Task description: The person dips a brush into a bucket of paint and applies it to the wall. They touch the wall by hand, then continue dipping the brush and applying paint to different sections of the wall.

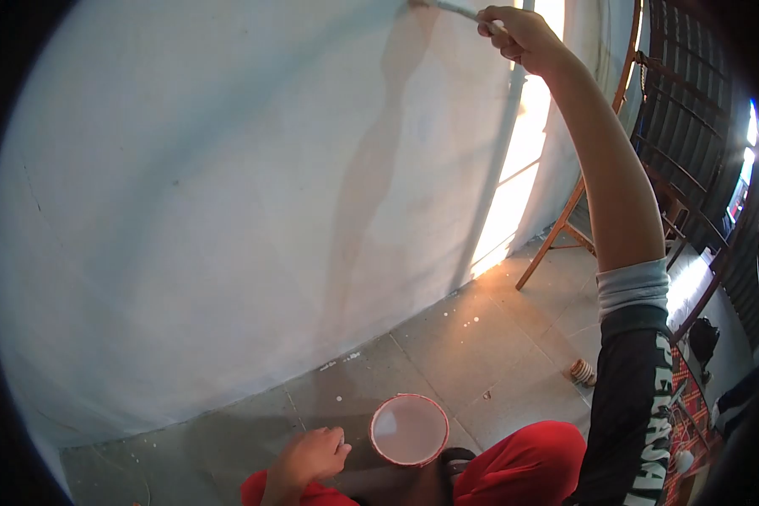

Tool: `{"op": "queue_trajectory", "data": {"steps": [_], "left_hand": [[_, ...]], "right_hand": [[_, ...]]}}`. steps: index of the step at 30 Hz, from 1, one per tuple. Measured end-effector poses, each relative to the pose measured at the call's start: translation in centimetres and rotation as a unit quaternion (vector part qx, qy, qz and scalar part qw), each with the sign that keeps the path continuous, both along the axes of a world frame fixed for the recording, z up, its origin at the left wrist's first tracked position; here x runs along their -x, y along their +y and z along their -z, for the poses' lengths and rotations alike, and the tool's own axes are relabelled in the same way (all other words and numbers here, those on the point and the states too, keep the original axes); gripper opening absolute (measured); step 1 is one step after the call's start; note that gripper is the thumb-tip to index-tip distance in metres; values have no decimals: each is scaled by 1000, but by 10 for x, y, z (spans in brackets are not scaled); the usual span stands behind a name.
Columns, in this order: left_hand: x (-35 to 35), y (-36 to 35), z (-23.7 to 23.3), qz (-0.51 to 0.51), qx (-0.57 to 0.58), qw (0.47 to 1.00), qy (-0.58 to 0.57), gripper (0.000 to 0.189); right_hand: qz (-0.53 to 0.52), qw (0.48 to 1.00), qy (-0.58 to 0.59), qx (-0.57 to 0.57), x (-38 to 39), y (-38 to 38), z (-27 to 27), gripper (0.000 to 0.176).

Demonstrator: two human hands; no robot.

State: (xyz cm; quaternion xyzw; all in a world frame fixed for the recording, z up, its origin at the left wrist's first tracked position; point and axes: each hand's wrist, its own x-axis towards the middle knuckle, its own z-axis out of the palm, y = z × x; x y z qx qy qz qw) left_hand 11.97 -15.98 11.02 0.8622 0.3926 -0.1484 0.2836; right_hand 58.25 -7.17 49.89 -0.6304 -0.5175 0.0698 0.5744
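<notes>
Right hand [519, 35] gripping thin pale brush [449, 8], seemingly touching whitish wall [228, 211]; strokes best long, even. Left hand [312, 455] slack, empty, by red-rimmed paint tub [409, 430].

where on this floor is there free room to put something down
Bare tiles lie between the wall and the paint tub, and from the tub toward the chair legs. Crowded around the left hand, red knees and tub.

The right arm stretches upward, sleeve pushed up past the elbow, and the right hand [514, 35] is clenched in a fist overhead. Far below that hand, the left hand [310, 458] rests on the bent knee, fingers loosely curled.
</notes>
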Motion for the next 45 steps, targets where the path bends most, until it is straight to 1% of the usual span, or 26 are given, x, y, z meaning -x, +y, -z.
{"op": "queue_trajectory", "data": {"steps": [3,5,7,10,13,15,17,18,19,20,21,23,24,25,27,28,29,31,33,35,37,39,40,42,43,45], "left_hand": [[-2,1,-7,-2,0,1000,4,29],[2,1,-5,4,3,1000,6,28],[8,3,7,34,-6,999,-29,26],[5,5,4,37,12,999,-21,24],[1,4,1,60,9,998,-29,23],[-2,4,4,68,5,997,-32,23],[-4,6,8,74,1,997,-34,23],[-5,7,11,74,2,996,-53,25],[-6,8,12,74,3,995,-72,26],[-8,9,10,73,2,995,-70,26],[-13,10,7,62,2,996,-64,28],[-17,15,6,50,3,997,-55,30],[-19,18,11,43,7,998,-55,31],[-21,20,13,37,12,998,-56,32],[-26,21,13,32,16,998,-43,32],[-27,21,12,26,19,999,-26,31],[-26,21,9,26,18,999,-23,31],[-26,17,3,14,-7,999,-49,28],[-16,16,15,7,-24,996,-85,26],[-12,18,21,3,-36,991,-125,25],[-13,18,18,30,-29,995,-89,25],[-15,15,12,49,-18,996,-74,27],[-16,14,10,66,-11,996,-57,29],[-18,11,7,69,-1,997,-41,31],[-20,10,4,71,7,997,-24,33],[-24,8,-8,50,13,998,-18,33]], "right_hand": [[-45,996,54,-48,-7,9,10,15],[37,995,50,-73,-8,27,60,14],[33,993,92,-66,-7,32,131,15],[26,986,164,26,0,13,206,13],[11,966,158,204,-12,-7,248,12],[40,943,144,296,-24,-16,245,11],[-57,941,-81,323,-76,3,233,15],[-89,942,-188,264,-106,16,217,19],[18,938,-231,256,-88,17,179,21],[45,949,-190,246,-71,11,137,21],[52,936,-273,216,-76,18,107,17],[39,983,10,181,-68,16,51,13],[16,992,24,126,-70,14,35,10],[-7,997,37,71,-68,9,24,15],[-8,996,86,-20,-61,1,3,15],[26,995,85,-52,-55,0,-4,16],[-15,992,118,-34,-73,3,-12,16],[-37,995,93,13,-83,8,0,17],[46,997,-55,-30,-85,35,64,17],[27,985,162,-53,-41,23,124,13],[-9,978,203,-34,-47,17,182,15],[-12,975,216,41,-51,4,215,15],[-11,975,216,41,-56,0,224,15],[4,960,163,226,-64,-10,232,11],[4,961,162,225,-69,-12,228,11],[34,923,-100,369,-86,-5,207,10]]}}
